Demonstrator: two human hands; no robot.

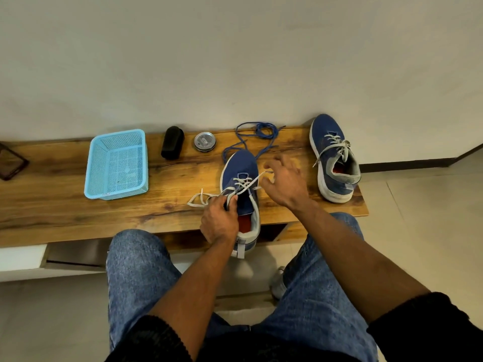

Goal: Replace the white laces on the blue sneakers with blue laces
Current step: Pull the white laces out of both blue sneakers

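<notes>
Blue basket [116, 165], black brush [172, 142], tin [205, 141] sitting along bench [52, 194] | left hand [219, 220] gripping near sneaker [241, 184] | right hand [286, 182] hovering, fingers spread, white lace [254, 181] at its fingertips

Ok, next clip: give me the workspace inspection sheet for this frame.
Surface: wooden bench, against a wall.
Job's things: near sneaker, its white lace partly loosened; far sneaker still laced white; blue laces loose behind the near one.
Clutter: light blue basket, black brush, round tin, dark object at the left edge.
Hands: left hand grips the near sneaker's side; right hand over the lace end, fingers blurred.
Cables: nothing seen.
Surroundings: tiled floor.
</notes>
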